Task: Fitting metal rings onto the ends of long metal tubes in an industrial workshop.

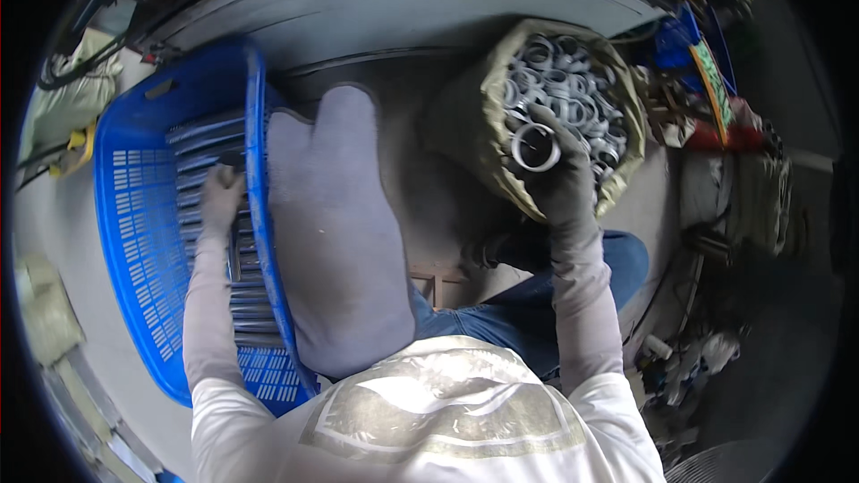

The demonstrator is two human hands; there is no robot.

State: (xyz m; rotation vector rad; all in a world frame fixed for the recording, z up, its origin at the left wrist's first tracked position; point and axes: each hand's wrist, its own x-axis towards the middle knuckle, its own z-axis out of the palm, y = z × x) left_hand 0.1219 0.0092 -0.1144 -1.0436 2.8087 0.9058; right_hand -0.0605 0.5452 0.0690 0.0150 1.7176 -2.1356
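Reaching into the sack (488,116), the right hand (559,174) wears a dark glove and its fingers are closed on 1 grey ring (535,147), held at the fingertips with its open face turned up. Just beyond and around that grip lies a heap of like rings (573,80), filling the sack's open mouth; the held ring sits at the near, left edge of the heap, touching or just above the others, which of the 2 cannot be told. The sack's rolled tan rim curves under the wrist and round the far side of the fingers.

Across the body, the left hand (221,197) is in a pale grey glove and lies down inside the blue crate (125,215). Its fingers are curled onto the grey tubes (201,139) stacked there in rows; whether they are clamped on 1 tube or only pressing on the stack cannot be told. Tubes run ahead of the fingertips toward the crate's far wall and also back under the forearm toward the near wall. The crate's slotted side lies to the outside of this hand, and its right rim passes just inside the wrist.

Between the 2 hands, well apart from either grip, a large grey padded mitt-like shape (335,233) stands over the lap, its edge against the crate rim. Blue trousers (617,259) show below the right forearm.
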